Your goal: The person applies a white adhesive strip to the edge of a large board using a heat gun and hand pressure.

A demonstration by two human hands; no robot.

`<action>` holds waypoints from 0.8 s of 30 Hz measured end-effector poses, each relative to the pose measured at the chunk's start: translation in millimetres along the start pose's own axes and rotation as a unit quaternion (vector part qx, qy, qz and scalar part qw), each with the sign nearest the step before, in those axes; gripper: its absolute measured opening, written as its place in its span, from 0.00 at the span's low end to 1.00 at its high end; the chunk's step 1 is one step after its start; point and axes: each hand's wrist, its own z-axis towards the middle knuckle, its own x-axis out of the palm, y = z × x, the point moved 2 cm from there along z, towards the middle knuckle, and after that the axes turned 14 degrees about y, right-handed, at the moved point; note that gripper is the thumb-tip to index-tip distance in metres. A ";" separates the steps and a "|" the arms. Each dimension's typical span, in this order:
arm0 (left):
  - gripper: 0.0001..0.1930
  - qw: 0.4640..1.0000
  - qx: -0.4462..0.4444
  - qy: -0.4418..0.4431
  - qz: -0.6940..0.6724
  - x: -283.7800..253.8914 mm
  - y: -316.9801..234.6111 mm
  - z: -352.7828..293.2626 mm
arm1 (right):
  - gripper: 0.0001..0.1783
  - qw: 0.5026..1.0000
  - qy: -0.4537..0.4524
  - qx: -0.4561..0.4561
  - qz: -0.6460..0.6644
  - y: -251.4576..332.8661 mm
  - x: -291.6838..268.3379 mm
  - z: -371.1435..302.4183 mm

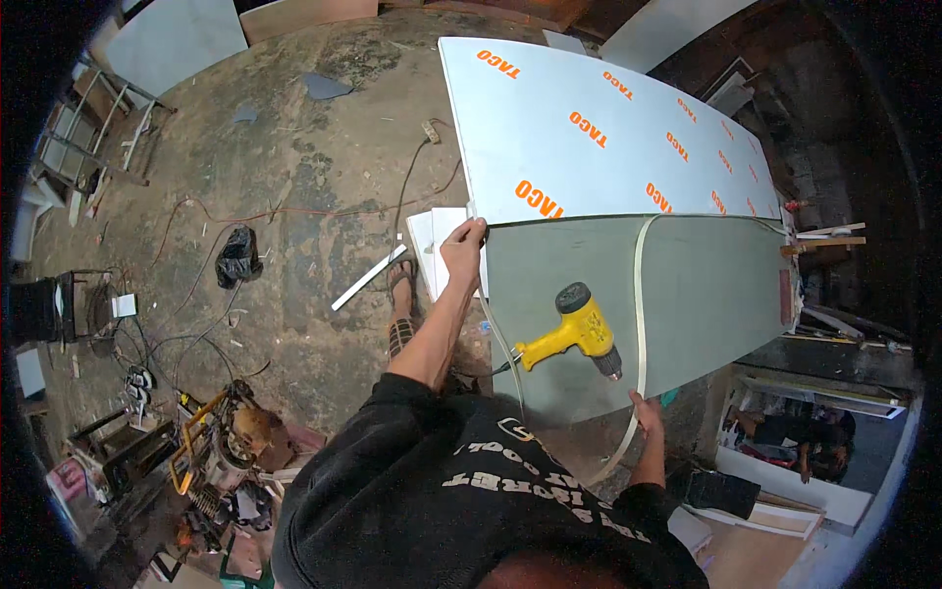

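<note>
A large white panel (pixel 628 128) with orange print lies on a grey-green board (pixel 559 255). My left hand (pixel 463 252) pinches at the panel's near left corner, where a narrow pale strip hangs down from the fingers. Closed round a long, flexible pale edging strip (pixel 641 304) is my right hand (pixel 648 412), at the board's near edge. That strip loops up to the white panel's near edge and trails down beside me. Between my hands a yellow heat gun (pixel 579 332) with a black rear cap lies on the board, its nozzle pointing toward my right hand.
On the floor to the left lie a white offcut (pixel 368 278), a black plastic bag (pixel 237 257) and cables with a socket block (pixel 431 132). Machines and tools (pixel 216 447) crowd the lower left. A mirror (pixel 814 437) leans at the right, near wood pieces.
</note>
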 end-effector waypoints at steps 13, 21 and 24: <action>0.30 0.966 0.014 0.071 0.250 -52.7 -43.9 40.0 | 0.33 0.900 -0.078 -0.429 -0.010 307.1 29.4 -95.9; 0.24 0.979 0.132 0.046 0.152 10.0 -94.9 266.5 | 0.30 0.782 0.024 -0.581 -0.226 533.9 122.9 -15.6; 0.25 0.971 0.110 0.080 0.195 24.5 -94.9 310.4 | 0.30 0.769 -0.020 -0.572 -0.284 565.1 134.4 27.5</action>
